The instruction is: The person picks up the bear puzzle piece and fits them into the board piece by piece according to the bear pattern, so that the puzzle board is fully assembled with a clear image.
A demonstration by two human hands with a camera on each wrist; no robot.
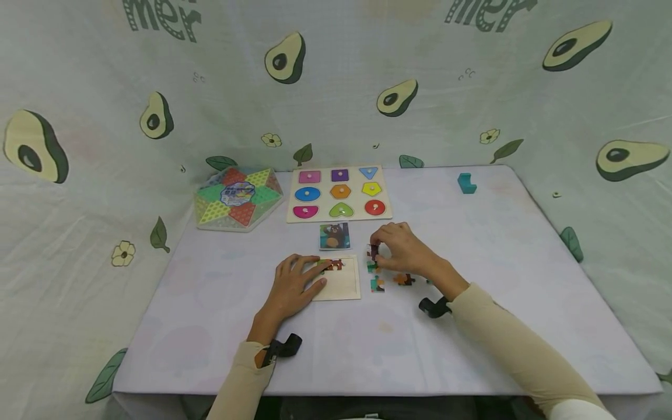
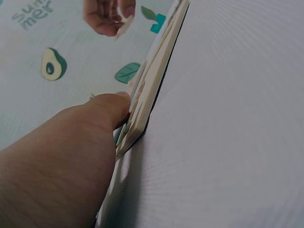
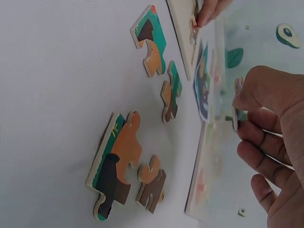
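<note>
A shallow wooden puzzle tray point(image 1: 341, 286) lies on the table in the head view. My left hand point(image 1: 294, 283) rests on its left side, fingers extended over the joined puzzle pieces point(image 1: 334, 265) along its top edge. In the left wrist view the left thumb point(image 2: 111, 107) lies against the tray's rim. My right hand point(image 1: 404, 251) pinches a puzzle piece point(image 3: 238, 102) between thumb and fingertips, raised off the table right of the tray. Below it lie several loose pieces, among them a green-and-orange piece point(image 1: 377, 284) and an orange-and-brown piece point(image 1: 404, 279).
Above the tray lies a bear picture card point(image 1: 334, 235). Behind it is a board of colourful knobbed shapes point(image 1: 339, 192). A clear-edged box with patterned triangles point(image 1: 238, 198) stands at the back left. A teal block point(image 1: 466, 183) sits at the back right.
</note>
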